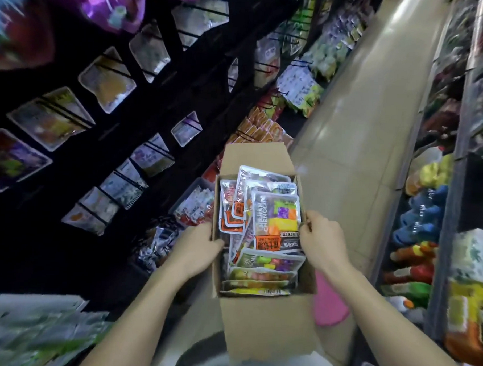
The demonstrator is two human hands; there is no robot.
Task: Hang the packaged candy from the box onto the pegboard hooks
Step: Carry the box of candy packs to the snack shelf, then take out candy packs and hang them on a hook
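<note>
Between my hands sits the open box [259, 316] of candy packets [274, 217]; left hand [197, 247] grips its left wall, right hand [322, 239] its right rim. Dark pegboard [104, 138] stands left, tiled aisle floor [362, 119] right.

Single head view, steeply downward, close over box [267, 322], aisle beyond.

This is a shop aisle. A black pegboard wall [66, 230] on the left carries rows of hooks [112, 66] hung with packaged snacks [106, 85]. Across a pale tiled floor [362, 119], shelves [450, 192] hold bright plush toys [425, 202]. An open cardboard box [267, 330] holds candy packets [275, 212].
</note>
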